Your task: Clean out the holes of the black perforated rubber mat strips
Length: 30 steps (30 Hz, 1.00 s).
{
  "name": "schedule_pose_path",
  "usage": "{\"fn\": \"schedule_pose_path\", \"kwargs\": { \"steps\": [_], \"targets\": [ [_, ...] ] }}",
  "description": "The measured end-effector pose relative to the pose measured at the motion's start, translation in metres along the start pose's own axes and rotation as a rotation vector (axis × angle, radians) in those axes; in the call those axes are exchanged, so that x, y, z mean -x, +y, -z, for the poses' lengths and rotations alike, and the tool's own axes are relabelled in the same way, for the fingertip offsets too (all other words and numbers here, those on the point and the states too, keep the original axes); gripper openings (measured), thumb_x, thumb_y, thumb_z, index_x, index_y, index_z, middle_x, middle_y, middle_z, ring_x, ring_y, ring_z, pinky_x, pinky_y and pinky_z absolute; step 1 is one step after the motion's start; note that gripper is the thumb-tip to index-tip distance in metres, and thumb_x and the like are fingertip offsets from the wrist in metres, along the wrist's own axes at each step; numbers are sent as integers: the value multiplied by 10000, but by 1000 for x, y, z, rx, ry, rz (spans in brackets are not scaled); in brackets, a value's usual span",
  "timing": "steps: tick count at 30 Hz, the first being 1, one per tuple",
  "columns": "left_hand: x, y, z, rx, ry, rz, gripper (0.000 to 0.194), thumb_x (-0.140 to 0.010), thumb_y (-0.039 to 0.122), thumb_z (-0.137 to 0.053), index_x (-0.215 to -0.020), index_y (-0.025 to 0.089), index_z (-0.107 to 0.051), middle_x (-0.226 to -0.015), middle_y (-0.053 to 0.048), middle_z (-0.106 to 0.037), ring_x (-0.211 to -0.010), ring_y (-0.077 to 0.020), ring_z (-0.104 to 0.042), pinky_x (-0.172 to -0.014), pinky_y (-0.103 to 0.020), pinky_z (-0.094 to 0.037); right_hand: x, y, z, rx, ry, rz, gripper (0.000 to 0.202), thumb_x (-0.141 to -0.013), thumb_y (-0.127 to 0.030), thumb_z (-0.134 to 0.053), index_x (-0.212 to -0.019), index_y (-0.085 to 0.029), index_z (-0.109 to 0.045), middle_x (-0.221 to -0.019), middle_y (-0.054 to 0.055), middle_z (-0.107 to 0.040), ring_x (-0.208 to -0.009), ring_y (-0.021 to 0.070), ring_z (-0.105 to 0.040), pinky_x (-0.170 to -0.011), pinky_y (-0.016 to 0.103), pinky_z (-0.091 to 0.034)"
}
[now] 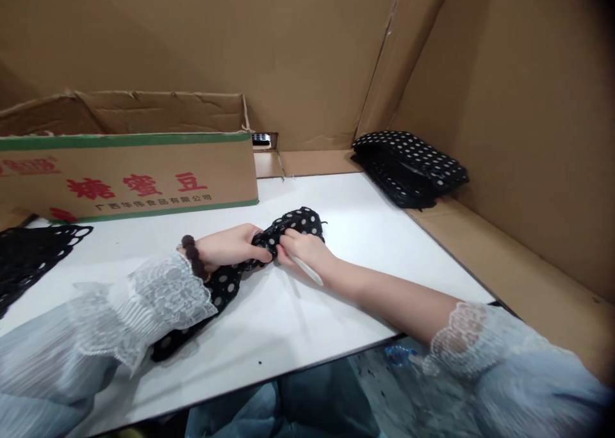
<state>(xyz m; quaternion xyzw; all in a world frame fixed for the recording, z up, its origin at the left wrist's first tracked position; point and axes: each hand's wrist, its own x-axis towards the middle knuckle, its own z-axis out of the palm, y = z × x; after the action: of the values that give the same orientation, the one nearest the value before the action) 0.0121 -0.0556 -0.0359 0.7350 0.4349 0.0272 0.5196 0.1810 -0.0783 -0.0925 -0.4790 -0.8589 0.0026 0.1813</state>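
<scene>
A strip of black fabric with white polka dots lies gathered and bunched across the white table. My left hand is closed round its middle, thumb toward me. The lower part of the fabric runs back under my left wrist and lacy cuff. Close beside it, my right hand pinches the bunched far end. A slim, pale, pointed object sticks out from beneath the right palm; its other end is hidden, so its kind is unclear. The two hands nearly touch.
An open cardboard box with red lettering stands at the back left. Folded polka-dot fabric sits at the back right corner. Black openwork fabric lies at the left edge. Cardboard walls enclose the white table.
</scene>
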Motion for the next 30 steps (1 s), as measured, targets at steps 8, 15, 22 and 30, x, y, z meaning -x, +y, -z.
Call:
{"fn": "schedule_pose_path", "kwargs": {
  "steps": [8, 15, 22, 30],
  "targets": [
    [-6, -6, 12, -550, 223, -100, 309, -661, 460, -515, -735, 165, -569, -689, -6, -610, -607, -153, -518, -535, -231, -343, 0, 14, 21, -404, 96, 14, 323, -819, -253, -407, -514, -158, -451, -575, -5, -451, -563, 91, -444, -542, 236, -332],
    [-6, -6, 12, -284, -95, -159, 284, -663, 431, -564, -746, 159, -581, -743, 12, -634, -647, -142, -544, -572, -209, -400, -9, 20, 39, -584, 356, 70, 263, -841, -290, -407, -684, -171, -580, -1099, 63, -528, -1062, 181, -450, -921, 348, -323],
    [-7, -8, 12, -559, 7, -132, 441, -677, 577, -514, -835, 168, -563, -794, -43, -637, -695, -191, -568, -595, -248, -402, -17, 31, 33, -614, -2, 5, 338, -860, -313, -333, -620, -167, -521, -674, 6, -549, -681, 130, -516, -688, 285, -398],
    [-20, -27, 11, -951, 387, -211, 463, -807, 576, -291, -963, 179, -473, -869, -83, -594, -747, -219, -560, -623, -284, -387, -13, 30, 35, -612, 148, -47, 324, -836, -282, -383, -591, -150, -550, -987, 60, -506, -931, 137, -505, -881, 277, -340]
  ]
}}
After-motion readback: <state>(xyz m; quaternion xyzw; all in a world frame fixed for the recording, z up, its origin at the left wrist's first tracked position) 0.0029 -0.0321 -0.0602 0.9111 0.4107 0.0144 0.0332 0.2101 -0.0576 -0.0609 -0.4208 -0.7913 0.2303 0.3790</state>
